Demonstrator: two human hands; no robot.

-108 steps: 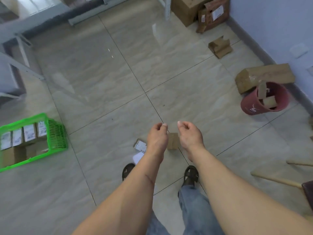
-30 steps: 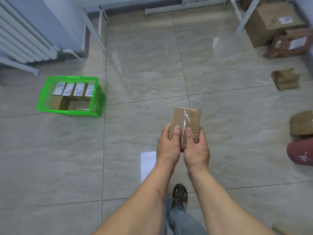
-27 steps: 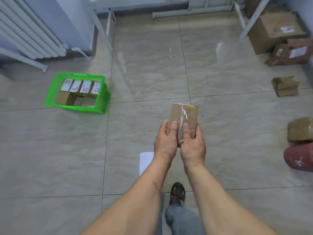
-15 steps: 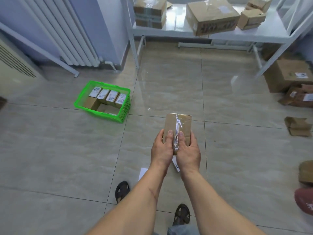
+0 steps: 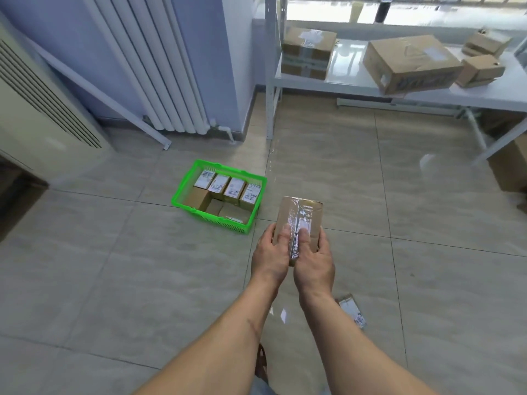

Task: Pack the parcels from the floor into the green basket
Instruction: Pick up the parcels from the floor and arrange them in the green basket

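Right now both hands are wrapped around one brown cardboard parcel (image 5: 299,220), held out in front of the body above the tiled floor (image 5: 114,280). The left hand (image 5: 271,258) grips its near left edge with the thumb laid flat on top; the right hand (image 5: 313,262) does the same on the near right edge, its fingers curled round the side. The two thumbs lie almost side by side along a strip of clear shiny tape that runs down the middle of the top face. The parcel is oblong, and its long axis points away from the person, the far short end tilted a touch to the right; its broad taped face looks upward.

The green basket (image 5: 182,201) sits on the floor ahead and to the left of the parcel, near but apart from it. Inside, a row of four small labelled boxes (image 5: 228,187) stands along the far side, with a few plain brown ones lying in front of them.

Another small labelled parcel (image 5: 352,310) lies flat on the tiles just right of the right forearm. Further back, larger cartons (image 5: 407,64) rest on a grey metal shelf (image 5: 356,84), and a white radiator (image 5: 159,67) stands against the blue wall.
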